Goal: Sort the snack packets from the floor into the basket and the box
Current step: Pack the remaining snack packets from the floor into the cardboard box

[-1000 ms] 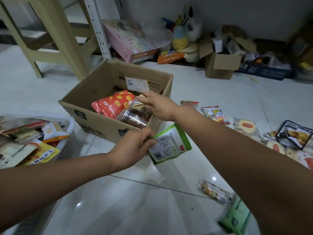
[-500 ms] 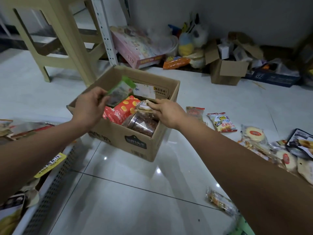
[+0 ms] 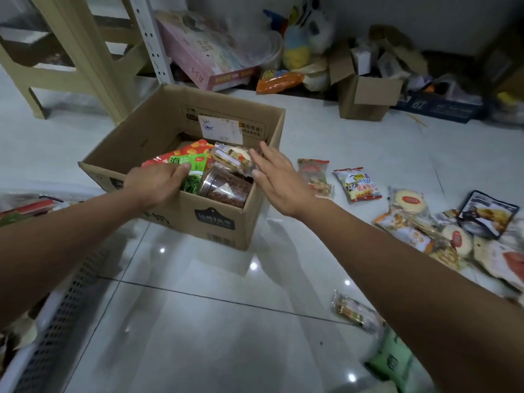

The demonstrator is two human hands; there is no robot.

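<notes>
the green packet (image 3: 189,167) lay in the box (image 3: 158,123), at its near left, on a red packet (image 3: 184,151). the left hand (image 3: 154,184) held it, thumb on top, other fingers hidden. the right hand (image 3: 276,180) hovered at the box's right rim, fingers straight and spread, holding nothing. a jar (image 3: 224,190) and a clear packet (image 3: 231,158) filled the box's right side. the basket (image 3: 54,321) stood near left. loose packets (image 3: 357,182) lay right on the floor (image 3: 212,321), with glossy tiles showing between.
</notes>
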